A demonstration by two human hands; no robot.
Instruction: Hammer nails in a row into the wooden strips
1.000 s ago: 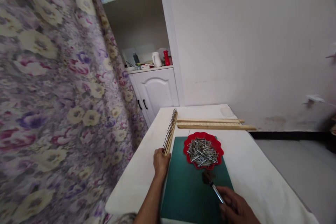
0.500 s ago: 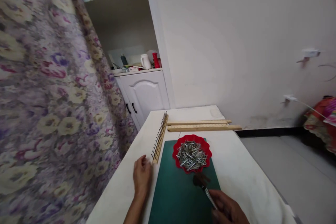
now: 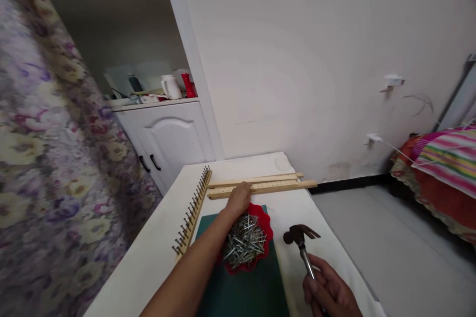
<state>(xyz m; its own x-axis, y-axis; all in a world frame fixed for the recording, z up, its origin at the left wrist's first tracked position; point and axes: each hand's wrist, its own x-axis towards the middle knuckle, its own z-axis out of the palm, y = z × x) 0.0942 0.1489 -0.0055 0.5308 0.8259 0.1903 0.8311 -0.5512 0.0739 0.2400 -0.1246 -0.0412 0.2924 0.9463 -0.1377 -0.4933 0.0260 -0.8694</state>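
My right hand is closed around the handle of a claw hammer, its dark head raised above the table at the right of the green mat. My left hand reaches over the far left rim of a red scalloped bowl. Its fingers are at the near strip of some pale wooden strips with rows of holes; whether they grip it is hidden. Loose silvery nails fill the bowl, which stands on the green mat. Left of it lies a wooden strip with upright nails.
The white table stands against a wall. A flowered curtain hangs at the left, beside a white cabinet with a jug on its shelf. At the right is a bed with a striped cover.
My left hand has moved from beside the nailed strip, forward and right to the wooden strips. The hammer has moved right, off the mat's edge. The view has turned right.
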